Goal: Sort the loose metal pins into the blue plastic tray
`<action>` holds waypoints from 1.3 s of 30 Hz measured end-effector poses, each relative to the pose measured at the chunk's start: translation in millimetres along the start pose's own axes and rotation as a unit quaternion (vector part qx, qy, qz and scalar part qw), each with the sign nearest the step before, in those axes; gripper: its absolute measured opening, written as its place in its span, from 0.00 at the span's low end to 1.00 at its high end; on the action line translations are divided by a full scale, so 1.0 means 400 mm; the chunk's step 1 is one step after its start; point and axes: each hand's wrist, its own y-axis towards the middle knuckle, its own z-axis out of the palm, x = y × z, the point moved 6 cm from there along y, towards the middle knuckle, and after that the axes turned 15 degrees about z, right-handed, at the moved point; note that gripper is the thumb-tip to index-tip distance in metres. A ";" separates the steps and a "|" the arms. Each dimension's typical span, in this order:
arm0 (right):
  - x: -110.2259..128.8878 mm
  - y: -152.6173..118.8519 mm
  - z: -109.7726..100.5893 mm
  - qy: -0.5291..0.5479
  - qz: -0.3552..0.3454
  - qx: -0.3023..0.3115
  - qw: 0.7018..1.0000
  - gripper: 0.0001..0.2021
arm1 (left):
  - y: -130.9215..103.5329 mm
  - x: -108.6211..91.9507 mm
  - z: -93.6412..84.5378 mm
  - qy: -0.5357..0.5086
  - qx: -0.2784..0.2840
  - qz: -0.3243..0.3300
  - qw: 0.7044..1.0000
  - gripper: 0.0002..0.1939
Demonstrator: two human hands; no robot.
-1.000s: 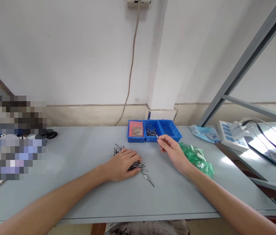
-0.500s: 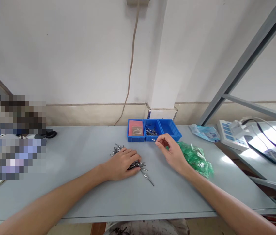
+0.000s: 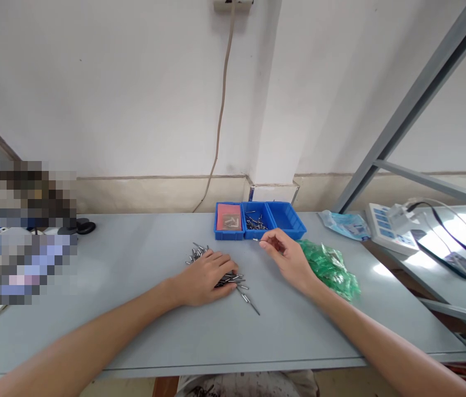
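My left hand (image 3: 208,277) lies cupped over a loose pile of thin metal pins (image 3: 229,279), its thumb apart from its fingers. More of the pins stick out behind the knuckles, and one longer pin (image 3: 251,302) points toward the front edge; the palm hides the rest. Between thumb and forefinger, my right hand (image 3: 286,253) pinches a small thin metal pin (image 3: 256,240), whose tip shows to the left, just in front of the blue bins. Similar pins lie in the middle blue bin (image 3: 258,234).
The left blue bin (image 3: 228,236) holds a pink sheet and a small clear bag. Another blue bin (image 3: 286,218) stands at the right. Crumpled green plastic (image 3: 332,270) lies beside my right forearm. Beyond it are a blue-white packet (image 3: 346,225) and a white device (image 3: 394,234) with cables.
My right hand has shifted slightly left, and the pin in it shows a little farther left. My left hand stays on the pile.
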 end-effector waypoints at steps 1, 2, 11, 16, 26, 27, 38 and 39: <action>-0.004 0.002 0.002 0.010 0.011 0.010 1.000 0.10 | 0.000 0.000 -0.001 0.002 -0.001 0.001 1.000 0.10; -0.008 0.004 0.005 0.021 0.023 0.020 0.999 0.11 | 0.001 -0.001 -0.002 0.003 -0.003 0.002 1.000 0.10; -0.036 0.006 0.029 0.167 0.147 0.116 0.968 0.22 | 0.002 -0.002 -0.002 0.003 -0.007 0.008 1.000 0.10; -0.048 0.004 0.035 0.267 0.195 0.141 0.933 0.22 | 0.001 -0.001 0.000 -0.003 -0.003 0.007 1.000 0.10; -0.052 0.015 0.018 0.359 0.205 0.112 0.904 0.18 | 0.001 -0.003 -0.002 -0.001 -0.004 0.005 1.000 0.10; -0.051 0.016 0.015 0.361 0.203 0.107 0.904 0.17 | 0.002 -0.003 -0.003 -0.002 -0.003 0.005 1.000 0.10; -0.041 0.016 0.005 0.268 0.160 0.058 0.948 0.17 | 0.000 -0.001 -0.002 0.005 -0.007 0.006 1.000 0.10; -0.041 0.016 0.005 0.246 0.154 0.055 0.955 0.17 | 0.000 -0.001 -0.002 0.004 -0.007 0.007 1.000 0.10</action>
